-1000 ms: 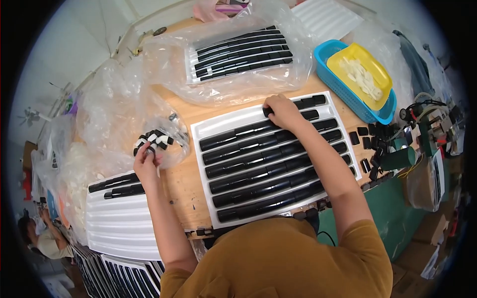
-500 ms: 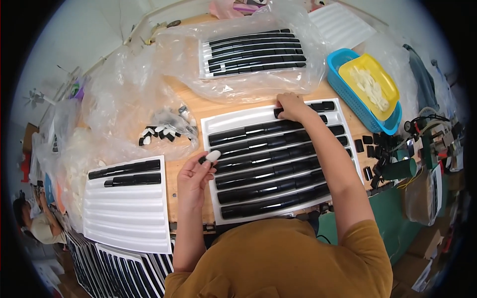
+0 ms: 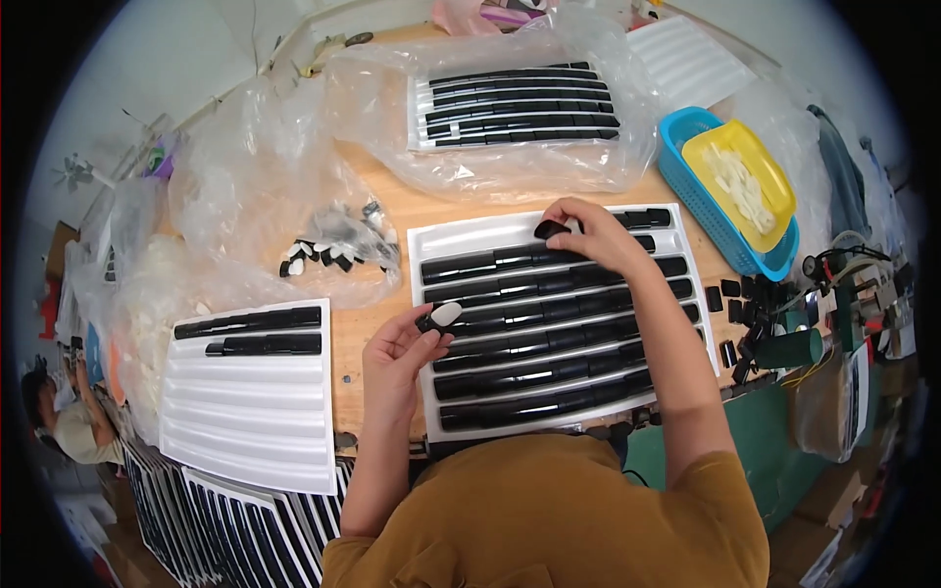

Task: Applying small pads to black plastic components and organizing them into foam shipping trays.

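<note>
Has both hands closed, each on one small item. Holds a black-and-white piece (image 3: 446,315) pinched between the thumb and fingers of the left hand (image 3: 395,367), over the left edge of the front tray (image 3: 466,238), with its white oval side showing. Grips a black piece (image 3: 554,229) in the right hand (image 3: 593,237), between thumb and fingers, over the upper part of the same tray. Cannot tell whether touching the row beneath.

Has the front tray lying flat on the wooden counter (image 3: 353,397), white, grooved and set with long rows of black parts (image 3: 529,318). Shows bare white in the top groove, to the left of the right hand. Wears a mustard shirt (image 3: 559,510), close to the counter's near edge.

Has a side tray (image 3: 245,412) on the left, with two black rows near its far end and white grooves below. Has a pile (image 3: 319,257) of black and white pieces beyond the left hand, partly under clear plastic (image 3: 255,176). Faces a back tray (image 3: 419,116) across the counter, lined with black rows. Has a blue basket (image 3: 720,230) at far right, holding a yellow tub (image 3: 701,154) with white pieces (image 3: 742,191) inside. Has loose parts (image 3: 750,304) scattered right of the front tray, near a green cylinder (image 3: 789,348).
</note>
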A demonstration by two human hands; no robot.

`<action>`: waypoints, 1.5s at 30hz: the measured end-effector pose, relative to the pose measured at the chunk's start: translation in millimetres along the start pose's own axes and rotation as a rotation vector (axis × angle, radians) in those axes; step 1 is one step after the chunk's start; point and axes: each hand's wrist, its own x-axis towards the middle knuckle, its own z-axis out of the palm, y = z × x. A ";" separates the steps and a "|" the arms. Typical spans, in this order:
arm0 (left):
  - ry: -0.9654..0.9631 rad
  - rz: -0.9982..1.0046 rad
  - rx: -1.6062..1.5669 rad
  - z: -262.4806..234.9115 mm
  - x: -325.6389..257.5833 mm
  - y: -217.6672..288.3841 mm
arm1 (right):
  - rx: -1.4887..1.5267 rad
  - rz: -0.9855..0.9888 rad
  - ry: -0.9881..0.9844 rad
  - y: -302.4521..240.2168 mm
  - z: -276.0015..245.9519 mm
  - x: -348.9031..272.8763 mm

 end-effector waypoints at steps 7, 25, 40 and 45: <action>-0.155 0.109 -0.004 33.4 1.3 13.8 | 0.447 0.093 -0.132 -69.5 44.6 -64.2; -0.333 0.110 0.304 38.3 -10.2 0.1 | 0.039 -0.052 -0.039 -104.6 76.6 -91.3; -0.427 0.310 0.608 30.3 -17.0 19.0 | 0.095 0.072 -0.326 -99.1 95.2 -114.3; -0.522 0.150 0.373 55.7 -32.8 4.6 | -0.020 -0.056 -0.506 -110.9 116.0 -123.6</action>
